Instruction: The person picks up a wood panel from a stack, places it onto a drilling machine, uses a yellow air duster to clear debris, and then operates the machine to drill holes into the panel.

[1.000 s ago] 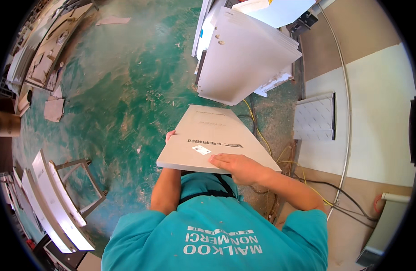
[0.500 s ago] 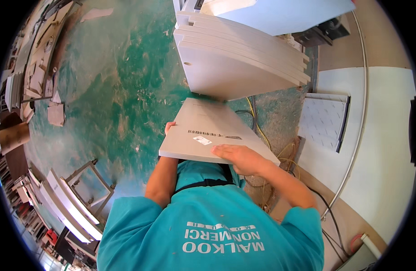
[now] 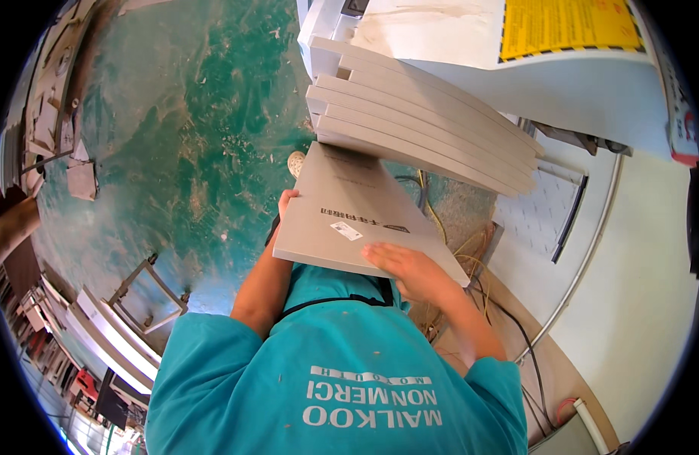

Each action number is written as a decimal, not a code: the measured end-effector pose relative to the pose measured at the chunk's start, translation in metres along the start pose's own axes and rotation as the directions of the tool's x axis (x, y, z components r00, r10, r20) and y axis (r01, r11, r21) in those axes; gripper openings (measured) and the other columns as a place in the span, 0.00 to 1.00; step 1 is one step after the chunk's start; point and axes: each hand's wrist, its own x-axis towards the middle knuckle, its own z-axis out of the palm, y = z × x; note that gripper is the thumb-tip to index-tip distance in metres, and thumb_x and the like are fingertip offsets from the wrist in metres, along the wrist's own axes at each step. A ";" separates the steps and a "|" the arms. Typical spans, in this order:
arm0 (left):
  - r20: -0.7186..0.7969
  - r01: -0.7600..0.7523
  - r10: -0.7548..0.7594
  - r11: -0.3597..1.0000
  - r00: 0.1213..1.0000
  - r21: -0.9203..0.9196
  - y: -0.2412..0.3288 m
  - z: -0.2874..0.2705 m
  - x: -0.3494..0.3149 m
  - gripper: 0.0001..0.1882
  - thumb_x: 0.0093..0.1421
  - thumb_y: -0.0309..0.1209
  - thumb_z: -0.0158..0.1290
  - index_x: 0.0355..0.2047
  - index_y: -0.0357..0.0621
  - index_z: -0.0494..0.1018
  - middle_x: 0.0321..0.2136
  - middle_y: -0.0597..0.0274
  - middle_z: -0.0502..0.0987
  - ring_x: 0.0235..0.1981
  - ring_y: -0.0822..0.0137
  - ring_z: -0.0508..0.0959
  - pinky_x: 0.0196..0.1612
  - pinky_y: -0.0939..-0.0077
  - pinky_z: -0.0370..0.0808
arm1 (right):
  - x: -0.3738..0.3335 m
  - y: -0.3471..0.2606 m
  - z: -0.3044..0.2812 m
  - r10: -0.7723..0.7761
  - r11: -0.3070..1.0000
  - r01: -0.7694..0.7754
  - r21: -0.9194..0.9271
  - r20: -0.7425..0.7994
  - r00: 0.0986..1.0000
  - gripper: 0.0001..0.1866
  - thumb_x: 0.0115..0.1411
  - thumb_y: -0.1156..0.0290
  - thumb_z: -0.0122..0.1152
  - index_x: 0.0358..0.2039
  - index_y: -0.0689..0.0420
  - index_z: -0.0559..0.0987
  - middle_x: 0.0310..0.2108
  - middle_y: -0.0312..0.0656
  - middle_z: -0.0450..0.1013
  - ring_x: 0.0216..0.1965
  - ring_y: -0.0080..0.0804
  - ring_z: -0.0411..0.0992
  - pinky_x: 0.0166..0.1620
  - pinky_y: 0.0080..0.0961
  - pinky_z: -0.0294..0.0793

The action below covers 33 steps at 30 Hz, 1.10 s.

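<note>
A light grey flat panel (image 3: 342,201) with dark printing and a small white label (image 3: 346,230) tilts in front of my waist. Its far end meets the foot of a stack of similar grey panels (image 3: 417,121); I cannot tell whether they touch. My left hand (image 3: 287,202) is closed on its left edge, with most fingers hidden underneath. At the near right edge, my right hand (image 3: 411,268) grips the panel, its fingers pressed together over the printed face and its thumb hidden.
A white machine or cabinet (image 3: 592,98) with a yellow notice stands beyond the stack. Cables (image 3: 508,303) trail on the floor at right, near a metal pipe (image 3: 592,265). A metal frame (image 3: 148,296) and long boards lie at left. A shoe (image 3: 296,163) shows beside the panel.
My view has shifted, and more of the white machine and its yellow notice shows. The stack appears lower and closer to the held panel. Both hands keep their hold on it.
</note>
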 end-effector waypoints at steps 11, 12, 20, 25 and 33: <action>0.015 0.185 -0.184 0.982 0.983 -0.025 0.008 -0.001 -0.020 0.36 0.50 0.45 0.45 0.56 0.34 0.66 0.45 0.42 0.75 0.41 0.46 0.77 0.45 0.53 0.76 | 0.003 0.002 0.023 0.074 0.997 -0.073 0.006 -0.041 0.996 0.34 0.46 0.88 0.52 0.57 0.51 0.73 0.57 0.40 0.70 0.59 0.41 0.66 0.59 0.37 0.66; 0.014 0.194 -0.193 0.981 0.981 -0.027 0.007 -0.008 -0.022 0.36 0.50 0.45 0.45 0.56 0.34 0.66 0.45 0.42 0.75 0.41 0.46 0.77 0.45 0.53 0.76 | 0.002 0.002 0.029 0.068 0.998 -0.067 0.014 -0.072 0.995 0.34 0.45 0.88 0.52 0.56 0.51 0.74 0.56 0.39 0.71 0.58 0.40 0.67 0.57 0.37 0.67; -0.049 0.163 -0.163 0.986 0.985 0.012 -0.005 -0.001 -0.037 0.36 0.48 0.47 0.45 0.55 0.37 0.67 0.45 0.44 0.74 0.43 0.48 0.76 0.45 0.54 0.74 | -0.005 0.005 0.057 0.046 0.999 -0.045 0.009 -0.136 0.990 0.30 0.48 0.84 0.56 0.54 0.49 0.75 0.54 0.37 0.72 0.57 0.39 0.68 0.56 0.37 0.67; -0.197 0.107 -0.071 0.979 0.978 0.175 -0.008 -0.001 -0.040 0.36 0.49 0.47 0.45 0.55 0.36 0.67 0.45 0.44 0.74 0.42 0.48 0.76 0.44 0.54 0.74 | -0.010 0.003 0.064 0.034 0.999 -0.034 0.001 -0.151 0.988 0.31 0.47 0.84 0.56 0.54 0.49 0.75 0.55 0.37 0.72 0.57 0.38 0.68 0.56 0.37 0.66; -0.329 0.079 -0.010 0.977 0.944 0.199 -0.007 0.016 -0.048 0.31 0.58 0.45 0.46 0.56 0.36 0.65 0.45 0.42 0.74 0.42 0.48 0.77 0.44 0.52 0.75 | -0.019 0.002 0.073 -0.103 0.982 0.056 -0.179 -0.263 0.959 0.31 0.40 0.77 0.62 0.51 0.54 0.76 0.48 0.43 0.75 0.50 0.39 0.73 0.53 0.37 0.70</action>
